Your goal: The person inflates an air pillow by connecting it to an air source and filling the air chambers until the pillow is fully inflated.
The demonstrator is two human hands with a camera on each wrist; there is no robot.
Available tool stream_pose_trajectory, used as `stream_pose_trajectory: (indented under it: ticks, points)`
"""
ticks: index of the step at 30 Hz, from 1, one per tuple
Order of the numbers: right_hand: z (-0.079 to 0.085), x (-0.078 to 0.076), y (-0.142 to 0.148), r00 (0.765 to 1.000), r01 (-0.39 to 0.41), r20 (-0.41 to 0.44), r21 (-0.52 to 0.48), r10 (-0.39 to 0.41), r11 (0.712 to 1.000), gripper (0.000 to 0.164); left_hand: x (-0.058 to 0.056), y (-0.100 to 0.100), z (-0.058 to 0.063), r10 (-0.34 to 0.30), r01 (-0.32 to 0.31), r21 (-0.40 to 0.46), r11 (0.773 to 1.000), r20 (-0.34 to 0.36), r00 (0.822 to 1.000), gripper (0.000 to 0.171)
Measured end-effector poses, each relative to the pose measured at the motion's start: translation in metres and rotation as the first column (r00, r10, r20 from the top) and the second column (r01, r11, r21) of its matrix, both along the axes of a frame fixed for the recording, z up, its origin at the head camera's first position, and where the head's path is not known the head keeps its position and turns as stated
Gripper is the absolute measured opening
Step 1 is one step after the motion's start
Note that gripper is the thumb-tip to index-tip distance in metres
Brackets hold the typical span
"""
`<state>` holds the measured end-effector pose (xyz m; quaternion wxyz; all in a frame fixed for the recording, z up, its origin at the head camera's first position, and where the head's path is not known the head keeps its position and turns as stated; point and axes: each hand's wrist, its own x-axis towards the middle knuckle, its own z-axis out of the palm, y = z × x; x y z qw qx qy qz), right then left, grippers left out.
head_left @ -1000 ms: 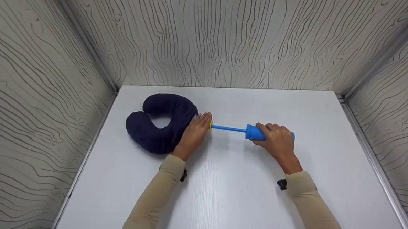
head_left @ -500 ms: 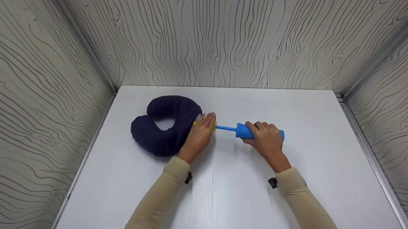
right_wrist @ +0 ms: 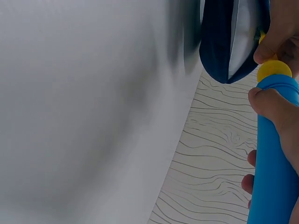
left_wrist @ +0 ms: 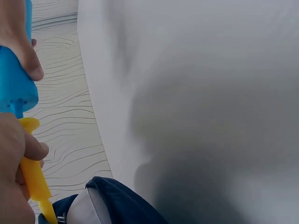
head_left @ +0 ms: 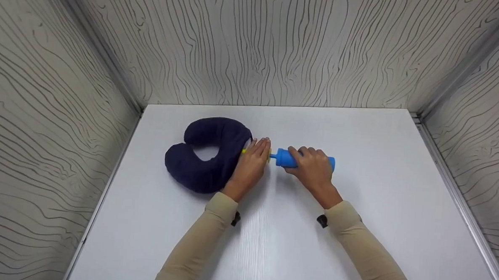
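Observation:
A navy U-shaped neck pillow [head_left: 208, 176] lies on the table, its opening facing left. My left hand [head_left: 249, 165] grips the yellow end [left_wrist: 35, 181] of a hand pump at the pillow's right side. In the left wrist view its thin yellow nozzle [left_wrist: 46, 212] reaches into the pillow's opened edge, where a pale lining [right_wrist: 244, 35] shows; the exact joint is hidden. My right hand [head_left: 314, 169] wraps round the pump's blue barrel [head_left: 285, 158]. A short piece of blue rod [head_left: 273, 156] shows between the barrel and the yellow flange.
The white table [head_left: 287, 247] ends at a patterned back wall [head_left: 253, 47]. Similar walls with metal edging stand at the left and right. A dark wrist device [head_left: 322, 221] sits by the right cuff, another [head_left: 236, 218] by the left.
My right hand has moved left with the blue barrel, and much less of the rod shows. My left hand, the yellow end and the pillow have shifted slightly right.

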<state>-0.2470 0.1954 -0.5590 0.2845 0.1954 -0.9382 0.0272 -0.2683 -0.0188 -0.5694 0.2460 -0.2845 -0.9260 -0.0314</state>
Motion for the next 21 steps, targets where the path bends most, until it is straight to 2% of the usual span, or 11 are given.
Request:
stream_pose_trajectory:
  ticks: [7,16,21]
  points:
    - [-0.0008,-0.0007,-0.0085,1.000,-0.001,0.005,-0.005,0.001,1.000,0.064,-0.0003,0.0053,-0.0017,-0.029,0.028,-0.032,0.999,-0.031,0.999,0.056]
    - [-0.0047,-0.0016,-0.0067,1.000,-0.015,0.023,0.019,0.014,1.000,0.063,0.0002,0.0044,-0.0044,-0.031,0.034,-0.063,0.997,0.037,0.999,0.054]
    - [-0.0032,-0.0022,-0.0076,0.998,-0.020,0.067,0.008,0.020,1.000,0.064,-0.0014,0.0046,-0.0054,-0.039,0.041,-0.044,0.998,0.055,0.998,0.055]
